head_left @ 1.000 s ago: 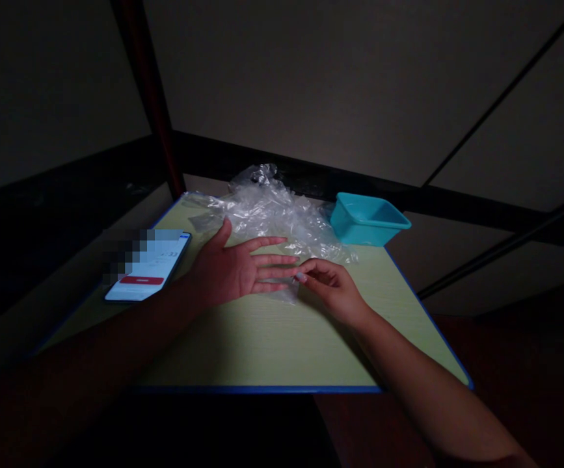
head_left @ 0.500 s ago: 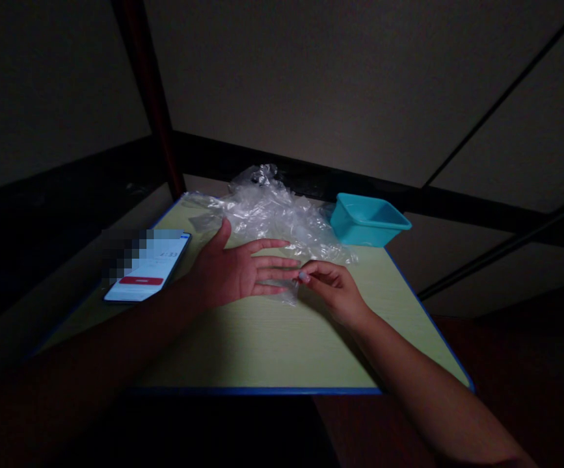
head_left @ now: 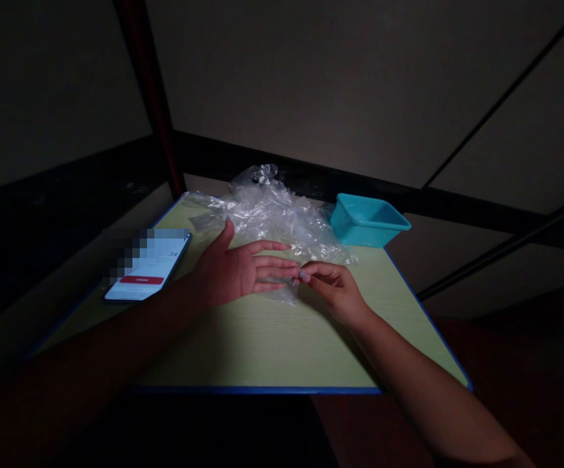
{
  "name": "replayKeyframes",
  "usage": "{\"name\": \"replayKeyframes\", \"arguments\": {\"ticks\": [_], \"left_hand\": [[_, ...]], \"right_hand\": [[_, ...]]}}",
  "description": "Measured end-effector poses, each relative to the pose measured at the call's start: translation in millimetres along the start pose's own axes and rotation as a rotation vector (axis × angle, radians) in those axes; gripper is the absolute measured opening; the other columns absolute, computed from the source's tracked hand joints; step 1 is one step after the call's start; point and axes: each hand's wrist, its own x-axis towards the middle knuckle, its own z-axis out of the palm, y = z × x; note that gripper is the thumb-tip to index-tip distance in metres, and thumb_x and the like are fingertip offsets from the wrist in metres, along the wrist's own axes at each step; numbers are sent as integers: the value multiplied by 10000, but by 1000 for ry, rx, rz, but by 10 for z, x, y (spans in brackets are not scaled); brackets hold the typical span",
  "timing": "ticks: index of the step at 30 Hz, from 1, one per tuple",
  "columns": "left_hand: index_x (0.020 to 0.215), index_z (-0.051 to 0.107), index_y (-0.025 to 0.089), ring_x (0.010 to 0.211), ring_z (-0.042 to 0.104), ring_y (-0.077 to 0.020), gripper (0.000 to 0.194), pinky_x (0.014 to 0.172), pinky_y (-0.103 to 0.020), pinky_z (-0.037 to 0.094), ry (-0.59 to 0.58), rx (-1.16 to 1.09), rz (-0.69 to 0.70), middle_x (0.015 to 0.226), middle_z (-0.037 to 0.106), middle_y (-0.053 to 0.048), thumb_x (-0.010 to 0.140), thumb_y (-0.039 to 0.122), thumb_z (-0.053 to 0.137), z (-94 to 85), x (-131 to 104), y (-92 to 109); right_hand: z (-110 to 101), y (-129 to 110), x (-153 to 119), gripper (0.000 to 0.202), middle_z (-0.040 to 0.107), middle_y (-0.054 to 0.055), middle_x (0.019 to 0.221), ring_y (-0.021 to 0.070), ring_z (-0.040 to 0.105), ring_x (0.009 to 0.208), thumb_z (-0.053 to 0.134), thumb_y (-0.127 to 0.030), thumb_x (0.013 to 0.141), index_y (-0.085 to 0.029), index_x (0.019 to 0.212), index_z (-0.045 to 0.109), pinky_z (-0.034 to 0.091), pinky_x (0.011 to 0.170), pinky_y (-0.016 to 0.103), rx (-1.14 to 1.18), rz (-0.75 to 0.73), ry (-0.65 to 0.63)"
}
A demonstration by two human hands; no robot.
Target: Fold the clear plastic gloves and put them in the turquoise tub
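Observation:
My left hand (head_left: 235, 272) is held palm up over the table, its fingers spread and pointing right, with nothing in the palm. The thumb and fingertips of my right hand (head_left: 333, 289) are pinched together at the tip of a left finger. Whether something small sits in that pinch is hidden. Crumpled clear plastic (head_left: 272, 211) lies just behind the hands, and a flap of it shows under the left fingers.
A turquoise bin (head_left: 369, 224) stands at the table's back right corner. At the left edge lies a phone (head_left: 147, 270) with its screen lit. The pale green table (head_left: 272, 351) has a blue edge. Walls rise behind it.
The two hands have barely moved. The fingers of my right hand have shifted slightly at the left fingertip.

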Motion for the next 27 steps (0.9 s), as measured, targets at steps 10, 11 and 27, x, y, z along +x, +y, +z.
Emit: {"name": "replayKeyframes", "arguments": {"ticks": [10, 11, 27], "left_hand": [[1288, 433, 78, 1269, 433, -380, 887, 1057, -518, 214, -55, -41, 9, 1268, 553, -247, 815, 785, 183, -13, 1, -30], [1294, 428, 80, 1272, 430, -379, 887, 1062, -516, 204, -64, -35, 7, 1273, 549, -245, 815, 786, 186, -25, 2, -33], [1346, 359, 60, 1315, 358, -367, 923, 1084, -506, 128, -250, -36, 35, 1287, 531, -219, 820, 788, 145, -137, 21, -59]], "right_hand": [[20, 2, 17, 235, 628, -6, 670, 121, 567, 654, 687, -403, 782, -185, 703, 648, 448, 670, 261, 84, 3, -31], [21, 2, 17, 234, 624, -7, 669, 122, 568, 659, 684, -400, 785, -184, 706, 643, 450, 679, 263, 92, 3, -43], [10, -1, 4, 199, 622, 5, 690, 128, 566, 681, 659, -363, 815, -185, 727, 644, 450, 692, 273, 116, -18, -83]]}}
